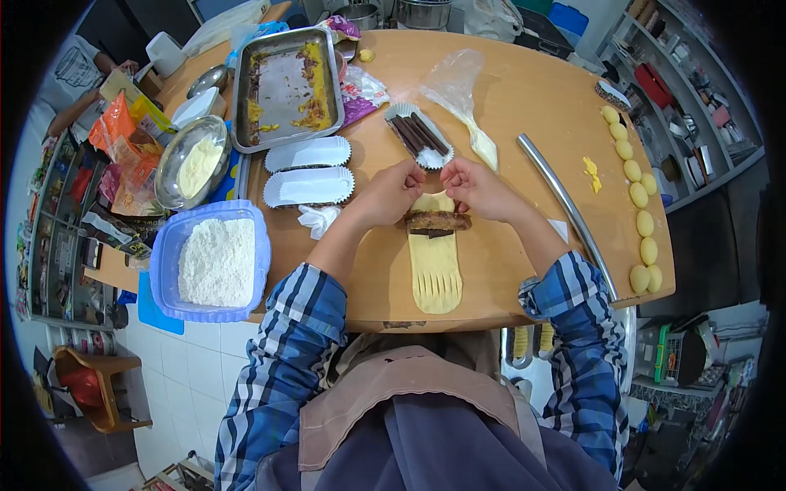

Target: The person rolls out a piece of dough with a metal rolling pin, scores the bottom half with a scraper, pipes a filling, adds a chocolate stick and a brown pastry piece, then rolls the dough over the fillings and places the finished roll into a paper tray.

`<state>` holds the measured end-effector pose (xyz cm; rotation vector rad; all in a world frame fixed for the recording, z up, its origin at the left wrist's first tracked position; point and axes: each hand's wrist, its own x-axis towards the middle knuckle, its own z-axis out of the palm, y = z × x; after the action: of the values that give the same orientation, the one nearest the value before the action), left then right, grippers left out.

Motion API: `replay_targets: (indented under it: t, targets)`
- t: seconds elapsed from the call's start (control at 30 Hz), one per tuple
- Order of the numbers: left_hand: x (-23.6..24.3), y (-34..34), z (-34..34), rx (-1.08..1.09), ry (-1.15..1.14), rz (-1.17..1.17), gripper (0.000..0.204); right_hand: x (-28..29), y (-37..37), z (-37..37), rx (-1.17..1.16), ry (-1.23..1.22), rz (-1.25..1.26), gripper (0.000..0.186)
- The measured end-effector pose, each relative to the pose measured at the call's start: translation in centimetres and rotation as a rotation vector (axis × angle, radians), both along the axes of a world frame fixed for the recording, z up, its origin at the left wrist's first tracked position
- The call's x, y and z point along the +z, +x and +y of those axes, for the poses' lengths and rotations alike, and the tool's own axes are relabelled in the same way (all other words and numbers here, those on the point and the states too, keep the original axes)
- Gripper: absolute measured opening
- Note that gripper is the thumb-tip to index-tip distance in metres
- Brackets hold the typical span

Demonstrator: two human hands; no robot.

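Observation:
A flat strip of pale dough (435, 266) lies lengthwise before me, its near end cut into several slits. Across its upper part rests a brown, rough-textured filling strip (438, 221), with a dark chocolate stick (431, 234) just below it. My left hand (395, 192) has its fingers pinched at the far left corner of the dough. At the far right corner, my right hand (476, 191) pinches likewise. The fingertips partly cover that far edge. Beyond them, a white paper case (401, 110) holds several dark chocolate sticks (419, 132).
A smeared metal tray (282, 90), paper cases (309, 186) and a blue tub of flour (264, 245) stand left. A metal rod (565, 200) lies right, beyond it a row of dough balls (639, 195). A piping bag (471, 110) lies ahead. Another person (70, 82) is far left.

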<state>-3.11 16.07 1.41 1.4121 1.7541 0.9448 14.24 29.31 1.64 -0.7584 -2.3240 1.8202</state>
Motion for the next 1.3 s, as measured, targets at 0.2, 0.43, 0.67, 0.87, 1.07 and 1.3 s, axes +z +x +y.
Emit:
replay_targets:
  t: [0.2, 0.43, 0.67, 0.87, 1.07, 1.3]
  targets:
    - [1.7, 0.1, 0.2, 0.009, -0.152, -0.188, 0.022, 0.6, 0.4, 0.3, -0.032, -0.111, -0.066, 0.012]
    - [2.1, 0.0, -0.2, -0.058, -0.170, -0.123, 0.031, 0.5, 0.2, 0.0, 0.049, -0.087, -0.024, 0.022]
    - [1.3, -0.1, -0.1, -0.044, -0.131, -0.140, 0.026, 0.8, 0.6, 0.5, 0.034, -0.147, -0.081, 0.031]
    - [0.2, -0.7, -0.7, -0.102, -0.018, -0.224, 0.017, 0.4, 1.3, 0.9, 0.081, -0.098, -0.064, 0.019]
    - [1.3, 0.2, -1.8, -0.096, -0.085, -0.193, 0.012, 1.1, 2.1, 0.3, 0.167, 0.003, -0.059, 0.018]
    - [2.5, 1.5, -3.3, -0.056, -0.030, -0.052, 0.022, 1.5, 3.0, -1.7, 0.194, 0.112, 0.098, 0.032]
